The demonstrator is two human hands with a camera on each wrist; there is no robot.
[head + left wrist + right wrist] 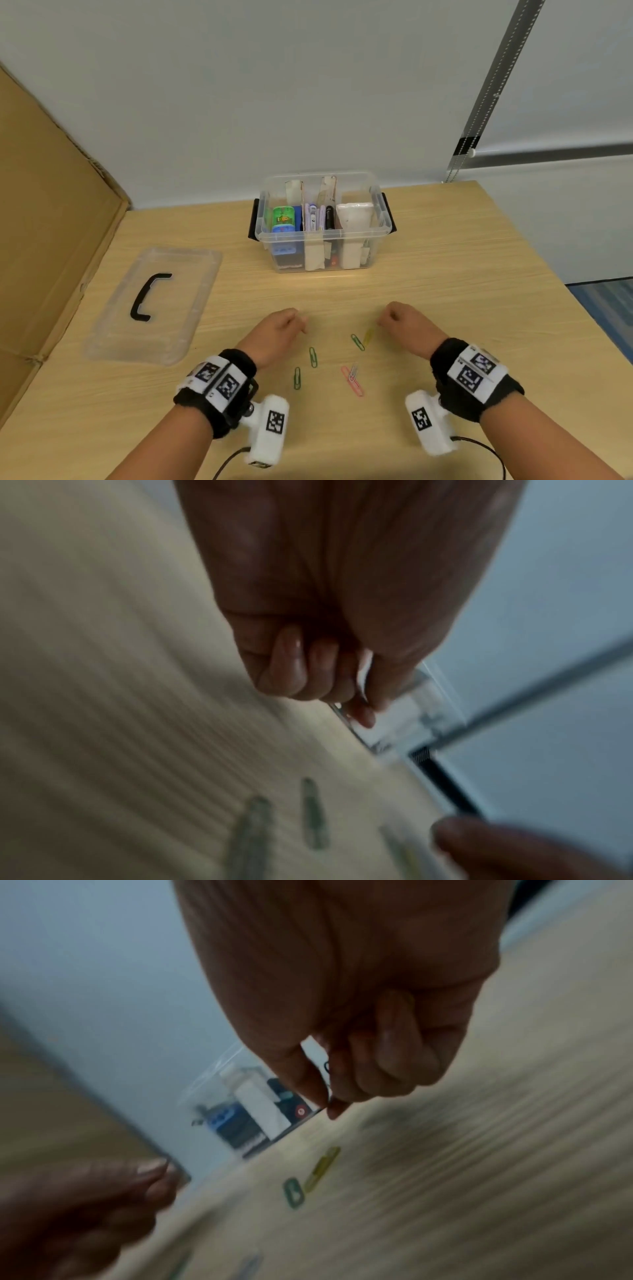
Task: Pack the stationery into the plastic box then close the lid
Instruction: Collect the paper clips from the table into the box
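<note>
On wooden table [445, 260] | grey wall [239, 85] behind | both hands' grips unclear

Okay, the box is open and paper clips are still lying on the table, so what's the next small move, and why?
Probably carry the right hand to the open plastic box: its thumb and finger seem to pinch a small dark clip already, though blur hides detail. Green, yellow and pink paper clips still await.

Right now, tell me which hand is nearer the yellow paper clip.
Right. The right hand is just beyond the yellow paper clip, fingertips almost at it; the left hand is well off to its left.
</note>
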